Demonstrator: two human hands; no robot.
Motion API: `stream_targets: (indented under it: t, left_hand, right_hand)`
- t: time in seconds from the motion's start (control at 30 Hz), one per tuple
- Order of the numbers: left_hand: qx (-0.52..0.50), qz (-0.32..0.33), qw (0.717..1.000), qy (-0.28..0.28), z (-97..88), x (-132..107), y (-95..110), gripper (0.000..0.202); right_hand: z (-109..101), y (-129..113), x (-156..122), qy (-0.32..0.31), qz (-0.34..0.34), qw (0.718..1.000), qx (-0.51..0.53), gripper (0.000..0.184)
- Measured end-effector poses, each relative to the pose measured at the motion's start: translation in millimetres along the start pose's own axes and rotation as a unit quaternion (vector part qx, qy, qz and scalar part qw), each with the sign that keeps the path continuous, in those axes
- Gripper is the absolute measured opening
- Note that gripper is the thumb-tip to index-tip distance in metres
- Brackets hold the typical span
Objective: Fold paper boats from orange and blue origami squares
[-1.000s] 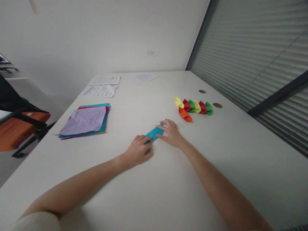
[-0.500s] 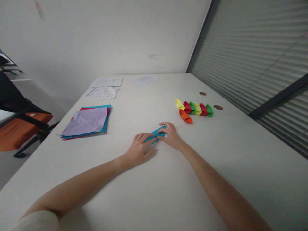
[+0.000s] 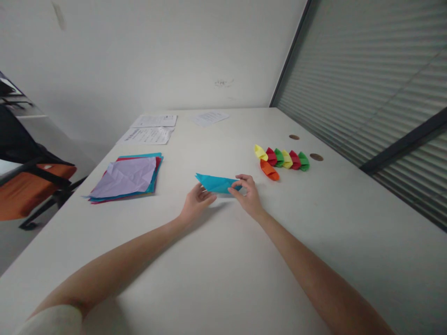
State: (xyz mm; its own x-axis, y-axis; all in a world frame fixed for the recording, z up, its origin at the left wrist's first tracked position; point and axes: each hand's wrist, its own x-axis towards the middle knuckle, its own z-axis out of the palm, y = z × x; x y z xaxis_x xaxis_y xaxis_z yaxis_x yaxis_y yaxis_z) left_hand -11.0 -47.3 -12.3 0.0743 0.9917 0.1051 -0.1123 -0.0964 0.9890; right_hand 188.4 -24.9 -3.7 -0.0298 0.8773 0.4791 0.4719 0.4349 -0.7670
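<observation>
A folded piece of blue paper (image 3: 217, 184), long and narrow with a pointed left end, is held tilted up above the white table. Its right end is pinched between the thumb and fingers of my right hand (image 3: 247, 194). Just below the paper's left end is my left hand (image 3: 198, 202), thumb and fingers apart. Its fingertips lie close to the lower edge; whether they touch it, I cannot tell. Right of my hands lies an orange folded paper piece (image 3: 269, 170). Behind it runs a row of similar yellow, red and green folded pieces (image 3: 287, 159).
A stack of coloured sheets with crumpled purple paper (image 3: 125, 177) on top lies at the left. Printed sheets (image 3: 150, 135) rest toward the back wall. Two round holes (image 3: 316, 157) are near the table's right edge, by the blinds. An orange chair (image 3: 42, 186) stands left.
The blue paper has been lifted and turned, its broad side now showing. My left hand has come off it and moved left; my right hand keeps its pinch.
</observation>
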Motion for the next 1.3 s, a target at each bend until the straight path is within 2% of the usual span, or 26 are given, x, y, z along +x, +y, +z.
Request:
stream_targets:
  t: [0.07,0.13,0.27,0.37,0.47,0.63,0.73,0.77,0.9,1.07,1.1,1.17,1.23,1.3]
  left_hand:
    - [-0.031,-0.034,0.999,-0.018,2.7,-2,6,0.049]
    - [-0.038,-0.060,0.997,-0.012,3.9,-4,9,0.043]
    - [-0.043,-0.079,0.996,-0.009,3.1,-6,11,0.044]
    - [-0.041,-0.082,0.996,-0.024,2.7,-6,10,0.045]
    - [-0.050,-0.085,0.995,-0.029,3.5,-6,11,0.049]
    - [-0.071,-0.093,0.993,-0.024,4.7,-6,12,0.056]
    - [-0.097,-0.086,0.991,0.007,4.8,-5,12,0.056]
    - [-0.110,-0.082,0.990,0.024,4.8,-4,12,0.056]
    - [-0.160,-0.068,0.982,0.071,4.8,0,10,0.055]
    - [-0.232,-0.058,0.963,0.125,1.2,7,7,0.051]
    - [-0.244,-0.062,0.959,0.133,0.3,8,7,0.050]
    - [-0.260,-0.070,0.952,0.143,-0.8,9,7,0.047]
    - [-0.265,-0.082,0.951,0.137,-0.1,8,8,0.045]
    - [-0.264,-0.096,0.953,0.116,2.0,6,11,0.044]
  right_hand:
    - [3,-4,-4,-0.028,-0.015,0.999,-0.022,0.021]
    - [5,-8,-7,-0.048,-0.028,0.998,-0.041,0.020]
    - [6,-12,-10,-0.059,-0.032,0.997,-0.045,0.029]
    - [5,-10,-8,-0.094,-0.018,0.995,-0.023,0.024]
    - [6,-7,-6,-0.114,-0.002,0.994,0.003,0.028]
    - [7,-6,-7,-0.123,0.038,0.990,0.058,0.033]
    - [8,-6,-8,-0.101,0.064,0.989,0.087,0.029]
    - [9,-6,-9,-0.087,0.071,0.988,0.104,0.033]
    - [14,-9,-9,-0.027,0.121,0.970,0.209,0.077]
    - [19,-17,-9,0.001,0.218,0.922,0.319,0.104]
    - [19,-18,-9,-0.003,0.234,0.910,0.342,0.104]
    - [19,-19,-8,-0.035,0.249,0.892,0.376,0.092]
    - [19,-18,-8,-0.093,0.245,0.884,0.387,0.073]
    - [19,-17,-8,-0.131,0.240,0.882,0.383,0.067]
